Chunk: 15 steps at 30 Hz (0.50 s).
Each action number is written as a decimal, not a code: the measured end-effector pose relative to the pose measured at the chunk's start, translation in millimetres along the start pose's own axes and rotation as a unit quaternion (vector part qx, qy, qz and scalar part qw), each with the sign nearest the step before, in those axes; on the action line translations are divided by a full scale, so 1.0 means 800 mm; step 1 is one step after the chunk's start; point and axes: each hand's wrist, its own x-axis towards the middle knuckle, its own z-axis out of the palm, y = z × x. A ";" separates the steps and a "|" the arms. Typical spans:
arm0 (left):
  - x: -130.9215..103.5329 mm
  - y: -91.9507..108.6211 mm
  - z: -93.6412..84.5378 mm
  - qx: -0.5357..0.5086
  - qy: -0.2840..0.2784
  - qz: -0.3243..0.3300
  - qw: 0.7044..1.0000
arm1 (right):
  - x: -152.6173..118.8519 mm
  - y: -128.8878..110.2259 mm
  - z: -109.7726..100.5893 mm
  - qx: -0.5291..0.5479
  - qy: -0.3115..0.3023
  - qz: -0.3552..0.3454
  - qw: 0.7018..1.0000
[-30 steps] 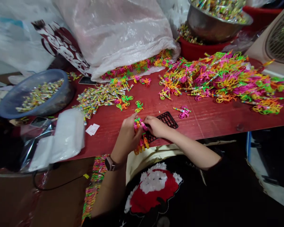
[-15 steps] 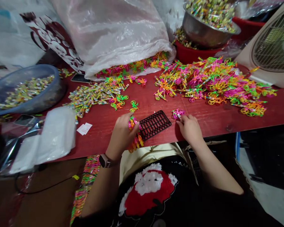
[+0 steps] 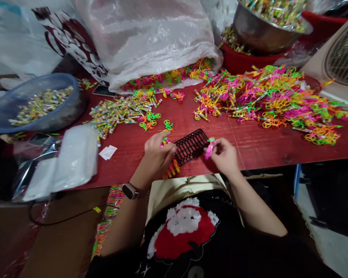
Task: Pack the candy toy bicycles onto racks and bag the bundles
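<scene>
My left hand (image 3: 159, 154) is closed over the left end of a black slotted rack (image 3: 191, 146), where a row of colourful plastic pieces (image 3: 173, 168) sticks out beneath the fingers. Between the thumb and fingers of my right hand (image 3: 224, 154) is a pink plastic piece (image 3: 210, 149) with a green tip, held at the rack's right end. Behind the rack lie a few loose green and orange pieces (image 3: 168, 124). Farther right spreads a big pile of bright plastic pieces (image 3: 272, 96). Small wrapped tubes (image 3: 116, 112) are heaped at the left.
A blue basin (image 3: 75, 96) of tubes stands at the left, near clear plastic bags (image 3: 78, 154) and white paper slips (image 3: 108, 152). A large white sack (image 3: 156, 38) lies behind. At the back right are a metal bowl (image 3: 261, 34), a red basin (image 3: 234, 61) and a fan (image 3: 342, 58).
My right hand has lifted the pink piece off the table and brought it left to the rack's end. My left hand stays on the rack. The view has shifted slightly.
</scene>
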 end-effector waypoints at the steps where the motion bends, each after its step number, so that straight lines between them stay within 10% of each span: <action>1: 0.001 0.001 -0.001 0.005 -0.005 0.002 1.000 | -0.007 -0.005 0.018 0.071 -0.056 0.003 0.996; 5: 0.002 0.000 -0.003 0.014 -0.010 0.016 1.000 | -0.024 -0.015 0.078 0.156 -0.197 -0.011 0.968; 15: 0.002 -0.003 -0.002 0.021 -0.008 0.009 1.000 | -0.023 -0.012 0.087 0.041 -0.175 -0.090 0.980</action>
